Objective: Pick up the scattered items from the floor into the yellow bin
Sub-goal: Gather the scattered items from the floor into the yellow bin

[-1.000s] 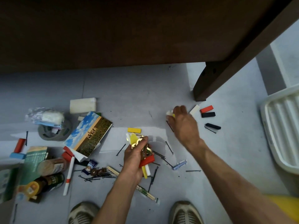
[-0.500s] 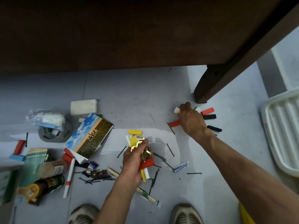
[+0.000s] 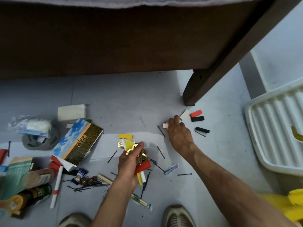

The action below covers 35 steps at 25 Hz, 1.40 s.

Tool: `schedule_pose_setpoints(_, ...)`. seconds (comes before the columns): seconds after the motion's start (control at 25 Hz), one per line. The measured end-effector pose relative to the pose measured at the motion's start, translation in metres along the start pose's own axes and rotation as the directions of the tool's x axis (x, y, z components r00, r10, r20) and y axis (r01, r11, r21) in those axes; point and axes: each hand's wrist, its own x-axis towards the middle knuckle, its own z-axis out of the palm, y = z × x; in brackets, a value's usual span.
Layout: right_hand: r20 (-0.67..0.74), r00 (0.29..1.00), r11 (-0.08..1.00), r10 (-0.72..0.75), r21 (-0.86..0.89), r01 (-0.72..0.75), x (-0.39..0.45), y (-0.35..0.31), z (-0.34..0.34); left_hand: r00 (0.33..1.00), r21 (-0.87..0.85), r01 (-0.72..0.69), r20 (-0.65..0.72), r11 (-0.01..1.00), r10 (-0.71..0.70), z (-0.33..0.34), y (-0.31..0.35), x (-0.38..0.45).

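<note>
Head view: A person crouches over a littered floor (image 3: 131,99) beside a dark wooden bed frame (image 3: 147,46), sorting scattered odds and ends.

The left hand (image 3: 131,163) is closed around a mixed bundle (image 3: 141,166) of a red block, yellow and white strips and gold-coloured clips, held above the floor.

The right hand (image 3: 178,133) reaches toward the bed leg, fingers (image 3: 176,119) curled down and pinching a small white block (image 3: 165,125) at floor level; something yellow shows under the palm, but what it is cannot be told.

Just beyond the right hand lie a white block (image 3: 185,114), a red block (image 3: 195,113) and two black blocks (image 3: 197,118), with a black hairpin beside the lower one.

More hairpins (image 3: 88,186) lie in a loose heap near the left forearm.

The yellow bin (image 3: 288,205) shows only as a blurred edge at the lower right, near the right elbow.

The blocks look rigid, light and flat-sided, so they should take a simple pinch across the short sides. The hairpins look thin, springy and flat against the floor, likely needing a fingernail under one end or a sweep into a bunch. The left hand's bundle looks full and loosely stacked; pieces could slip out if more are added.
</note>
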Motion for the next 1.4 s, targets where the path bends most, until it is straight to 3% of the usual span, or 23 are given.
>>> schedule_pose_setpoints(0.16,-0.091,0.960,0.932,0.264,0.281,-0.229,-0.027,0.067,-0.006,1.000,0.030,-0.021,0.008,0.999,0.021,0.008,0.003,0.001)
schedule_pose_setpoints(0.24,-0.015,0.942,0.914,0.336,0.246,-0.322,-0.038,0.102,-0.002,1.000,0.036,-0.009,0.000,0.999,0.009,0.016,-0.001,-0.001)
schedule_pose_setpoints(0.36,0.139,0.940,0.932,0.310,0.151,-0.330,-0.042,0.104,0.007,0.999,0.051,0.017,0.034,0.999,-0.019,0.030,-0.011,-0.009)
schedule_pose_setpoints(0.52,0.083,0.942,0.936,0.325,0.112,-0.333,-0.036,0.094,0.005,0.999,0.042,0.018,0.040,0.999,-0.020,0.027,-0.011,-0.014)
schedule_pose_setpoints(0.72,-0.009,0.979,0.974,0.204,0.097,-0.202,-0.001,0.112,-0.025,1.000,0.076,0.016,-0.014,0.997,-0.015,0.016,-0.010,-0.004)
schedule_pose_setpoints(0.84,0.081,0.990,0.992,0.115,-0.065,-0.110,0.017,0.105,-0.028,1.000,0.073,0.021,0.001,0.997,-0.021,0.017,-0.009,-0.004)
schedule_pose_setpoints(1.0,0.095,0.985,0.970,0.143,-0.211,-0.121,0.015,0.097,-0.018,1.000,0.059,0.012,-0.009,0.998,-0.011,0.015,-0.005,-0.004)
schedule_pose_setpoints(1.4,0.010,0.999,0.998,0.052,0.025,-0.053,0.021,0.084,-0.029,1.000,0.069,0.010,-0.015,0.998,-0.009,0.009,-0.004,-0.005)
